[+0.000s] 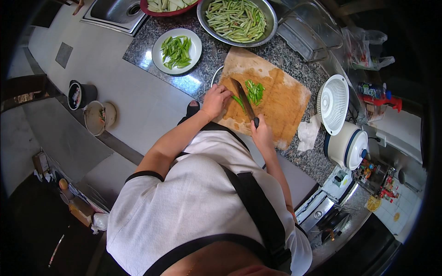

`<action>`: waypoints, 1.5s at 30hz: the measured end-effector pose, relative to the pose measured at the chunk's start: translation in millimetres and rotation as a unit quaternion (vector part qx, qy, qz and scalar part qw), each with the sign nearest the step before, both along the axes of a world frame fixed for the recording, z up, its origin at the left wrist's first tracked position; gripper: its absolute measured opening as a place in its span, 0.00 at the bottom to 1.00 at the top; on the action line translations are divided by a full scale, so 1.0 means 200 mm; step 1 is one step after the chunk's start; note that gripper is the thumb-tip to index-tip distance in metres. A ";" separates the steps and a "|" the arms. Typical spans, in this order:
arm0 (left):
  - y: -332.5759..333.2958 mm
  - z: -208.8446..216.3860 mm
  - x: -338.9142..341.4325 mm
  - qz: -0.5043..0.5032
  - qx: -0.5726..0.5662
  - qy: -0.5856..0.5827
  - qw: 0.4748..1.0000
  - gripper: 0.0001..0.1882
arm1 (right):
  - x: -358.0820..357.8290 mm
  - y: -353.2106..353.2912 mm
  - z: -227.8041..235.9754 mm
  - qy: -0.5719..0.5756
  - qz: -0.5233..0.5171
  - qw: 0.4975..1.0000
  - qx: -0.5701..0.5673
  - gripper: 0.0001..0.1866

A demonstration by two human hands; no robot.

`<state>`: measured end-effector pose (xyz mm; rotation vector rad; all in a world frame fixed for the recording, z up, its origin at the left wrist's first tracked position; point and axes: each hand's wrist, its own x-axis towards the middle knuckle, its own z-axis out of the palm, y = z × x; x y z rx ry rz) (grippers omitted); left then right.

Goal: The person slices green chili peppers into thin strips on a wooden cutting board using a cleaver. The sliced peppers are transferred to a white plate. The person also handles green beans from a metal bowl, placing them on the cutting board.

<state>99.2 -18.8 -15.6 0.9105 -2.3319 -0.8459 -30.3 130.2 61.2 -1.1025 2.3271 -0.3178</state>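
Head view: chopping of a green vegetable on a speckled stone surface [206,69]. The right hand [261,132] has its grip closed around the black handle of a knife [244,100], whose dark blade slants across the left part of a wooden cutting board [287,110]. The left hand [215,100], fingers bent, meets the end of a slender green strip [239,103] lying left of the blade; whether its grip pinches the strip or merely presses it cannot be told. Chopped green pieces [254,92] lie on the board just right of the blade. Beyond the board's far left corner are a white plate [197,51] of cut green lengths [176,51] and a metal bowl [273,24] (the larger vessel) of green beans [235,20]. A white colander [332,103] leans at right, near a rice cooker [357,149].
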 end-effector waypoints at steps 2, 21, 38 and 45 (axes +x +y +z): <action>0.00 0.00 0.00 0.001 0.004 -0.003 1.000 0.05 | -0.01 0.01 -0.02 0.004 0.004 1.000 0.002 0.14; 0.00 -0.02 -0.01 -0.023 -0.029 0.010 0.999 0.05 | -0.02 -0.09 0.01 0.019 0.028 0.999 0.032 0.13; 0.01 -0.05 0.01 -0.043 -0.043 0.016 0.998 0.06 | 0.03 -0.15 -0.04 0.010 0.047 0.997 0.059 0.14; 0.01 -0.03 0.00 -0.069 -0.042 0.030 0.996 0.05 | -0.01 -0.27 -0.09 -0.014 0.037 0.998 -0.041 0.14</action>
